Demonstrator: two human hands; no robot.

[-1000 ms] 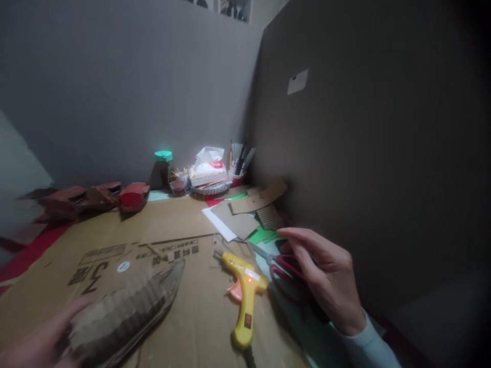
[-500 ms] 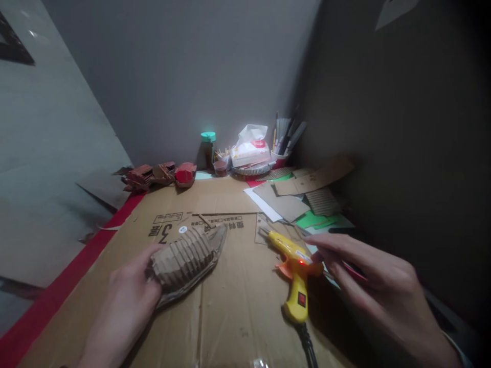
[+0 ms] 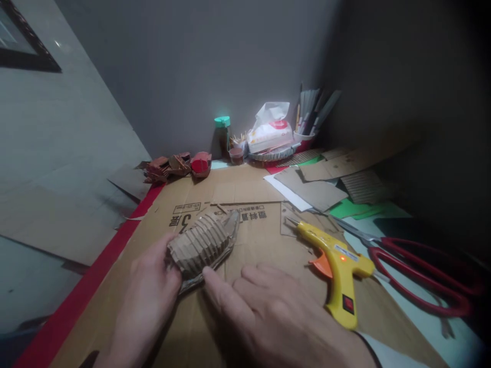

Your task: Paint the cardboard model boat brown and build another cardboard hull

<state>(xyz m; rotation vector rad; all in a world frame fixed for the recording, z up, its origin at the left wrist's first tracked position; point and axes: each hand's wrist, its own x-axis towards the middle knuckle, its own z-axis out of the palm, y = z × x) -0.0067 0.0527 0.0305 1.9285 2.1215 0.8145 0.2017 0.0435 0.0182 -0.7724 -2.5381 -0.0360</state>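
A boat-shaped cardboard piece point(image 3: 205, 245), its curved top made of ridged corrugated strips, sits over the cardboard sheet with its pointed end to the upper right. My left hand point(image 3: 149, 286) grips its near left end, fingertips hidden behind it. My right hand point(image 3: 264, 306) is back-up just right of the piece, thumb apart from the loosely bent fingers and its tip at the lower edge; whether it presses there I cannot tell. Right of that hand lies a yellow glue gun point(image 3: 337, 266) with its light lit. Beyond it rest red-handled scissors point(image 3: 418, 260).
A printed cardboard sheet point(image 3: 134, 271) covers the red tabletop. At the back stand reddish cardboard pieces point(image 3: 169, 166), a green-lidded bottle point(image 3: 222, 135), a cup of toothpicks point(image 3: 240, 145), a tissue pack point(image 3: 271, 130) and a cup of pens point(image 3: 305, 138). Cardboard scraps point(image 3: 312, 189) lie at right.
My right hand has left the red scissors beside the glue gun and come left to the cardboard piece. My left hand keeps its grip. The camera view has shifted.
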